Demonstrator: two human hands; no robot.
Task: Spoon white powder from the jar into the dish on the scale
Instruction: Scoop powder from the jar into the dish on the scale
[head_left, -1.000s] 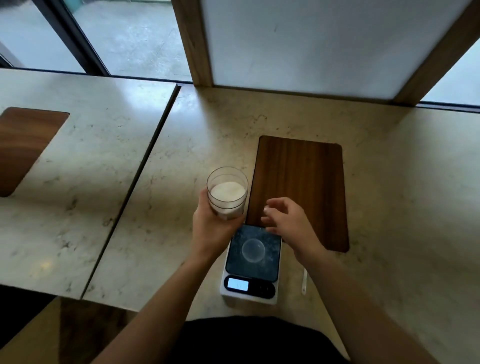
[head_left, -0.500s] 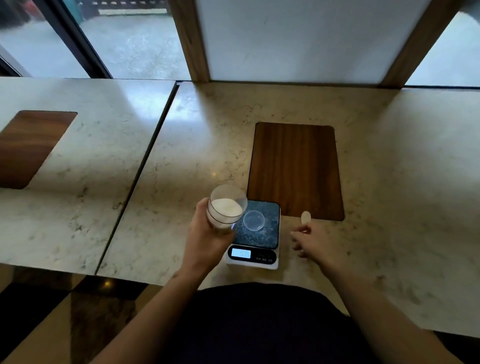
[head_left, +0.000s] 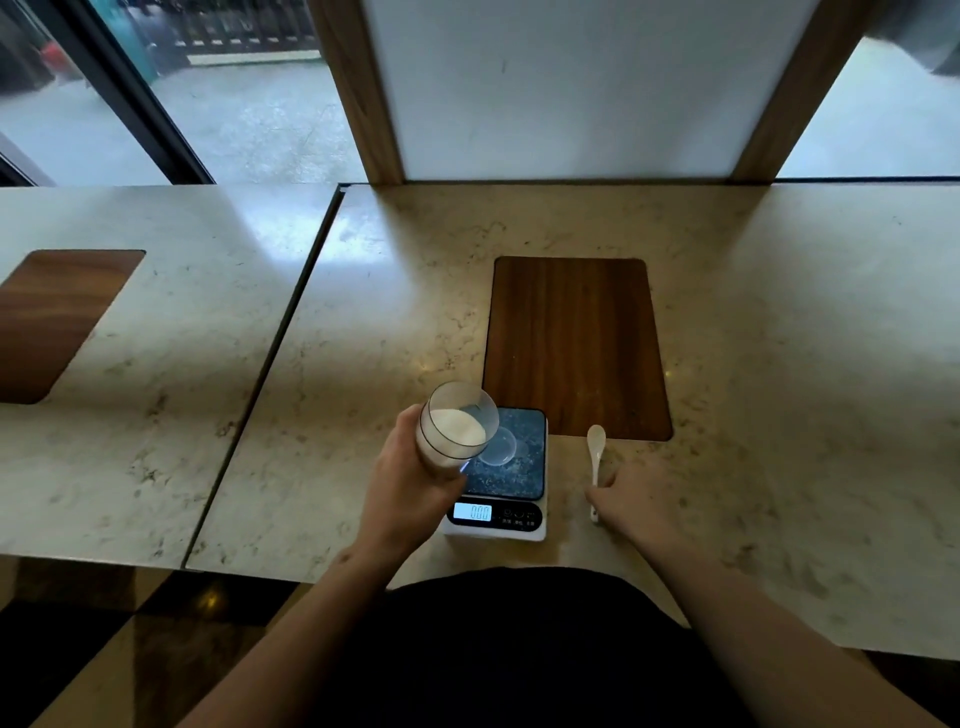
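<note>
At far left, a dark wooden inlay (head_left: 57, 322) set into a pale marble table (head_left: 171, 415), then a thin dark seam (head_left: 270, 364) between two table tops. Further right, left hand (head_left: 410, 478) lifted above the table, fingers wrapped tight around a clear jar (head_left: 457, 428). Jar tilted, open mouth turned toward the right and partly over the scale (head_left: 501, 478), white powder (head_left: 457, 428) lying inside against the lower wall (no lid seen on it). Behind the jar's rim, a small clear dish (head_left: 501, 449) sitting on the dark top of the scale, partly hidden by the jar. Lit display (head_left: 471, 512) at the front of the scale, with buttons just beside it. Beyond the scale, a second wooden inlay (head_left: 574, 348), touching its far edge. Right of the scale, a white spoon (head_left: 596, 457) lying flat on the marble, bowl pointing away. Right hand (head_left: 636, 499) low on the table, fingertips (head_left: 597, 493) touching the spoon's handle, fingers loosely curled; hard to tell whether closed on the handle. At bottom, dark clothing (head_left: 493, 649).
</note>
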